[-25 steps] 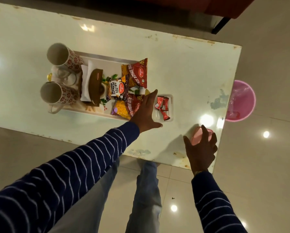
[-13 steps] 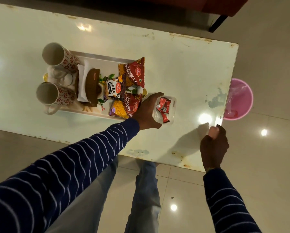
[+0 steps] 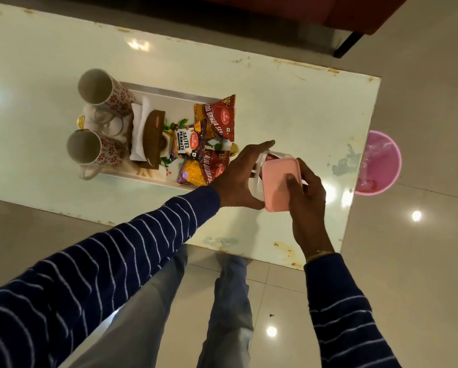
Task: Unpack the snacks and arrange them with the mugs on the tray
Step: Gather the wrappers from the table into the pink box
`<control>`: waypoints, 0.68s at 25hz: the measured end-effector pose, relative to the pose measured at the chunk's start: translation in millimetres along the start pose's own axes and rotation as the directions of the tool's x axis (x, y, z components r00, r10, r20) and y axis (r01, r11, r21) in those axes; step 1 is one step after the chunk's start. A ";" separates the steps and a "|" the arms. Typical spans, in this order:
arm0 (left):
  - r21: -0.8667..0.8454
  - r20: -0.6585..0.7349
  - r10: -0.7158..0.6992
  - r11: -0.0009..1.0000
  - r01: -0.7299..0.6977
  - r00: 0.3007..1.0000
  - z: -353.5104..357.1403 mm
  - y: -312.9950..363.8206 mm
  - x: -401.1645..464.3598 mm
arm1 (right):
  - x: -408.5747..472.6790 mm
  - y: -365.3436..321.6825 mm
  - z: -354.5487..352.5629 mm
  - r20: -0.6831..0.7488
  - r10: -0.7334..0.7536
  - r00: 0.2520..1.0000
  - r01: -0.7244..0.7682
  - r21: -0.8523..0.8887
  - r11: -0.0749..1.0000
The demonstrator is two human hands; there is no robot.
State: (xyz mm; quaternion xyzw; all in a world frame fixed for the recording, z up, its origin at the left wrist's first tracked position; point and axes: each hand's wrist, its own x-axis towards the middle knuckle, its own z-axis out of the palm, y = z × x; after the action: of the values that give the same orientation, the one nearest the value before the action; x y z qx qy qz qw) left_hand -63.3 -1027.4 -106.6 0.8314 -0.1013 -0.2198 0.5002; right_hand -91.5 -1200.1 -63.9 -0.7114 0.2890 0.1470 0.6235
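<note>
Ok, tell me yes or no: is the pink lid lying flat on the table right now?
No, the right hand holds the pink lid above the small clear container, which the left hand steadies.

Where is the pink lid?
The pink lid is in the right hand, over the clear box steadied by the left hand, beside the tray.

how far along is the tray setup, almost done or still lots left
Nearly done, it seems. Done: two mugs and the snack packets sit on the tray. In hand: the right hand holds the pink lid over the small clear box, which the left hand steadies beside the tray. Left: closing the box and likely setting it with the rest.
</note>
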 end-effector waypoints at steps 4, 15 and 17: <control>-0.026 0.001 0.052 0.998 -0.052 0.999 -5.3 6.3 0.1 | -0.4 6.4 13.9 -0.043 -0.034 0.998 0.030 -0.096 0.995; -0.139 0.055 0.004 0.990 0.003 0.998 -14.5 23.5 -5.7 | 0.8 4.8 30.0 -0.092 -0.173 0.981 0.158 -0.152 0.976; -0.268 -0.051 -0.052 0.963 0.037 0.997 -9.1 28.6 -4.1 | -0.5 4.9 31.4 -0.082 -0.184 0.979 0.172 -0.140 0.975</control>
State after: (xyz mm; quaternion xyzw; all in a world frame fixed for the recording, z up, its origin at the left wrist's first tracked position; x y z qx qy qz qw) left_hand -61.1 -1032.4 -76.8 0.7645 -0.0377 -0.2186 0.6052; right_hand -90.0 -1169.7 -73.2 -0.7802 0.2427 0.0755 0.5716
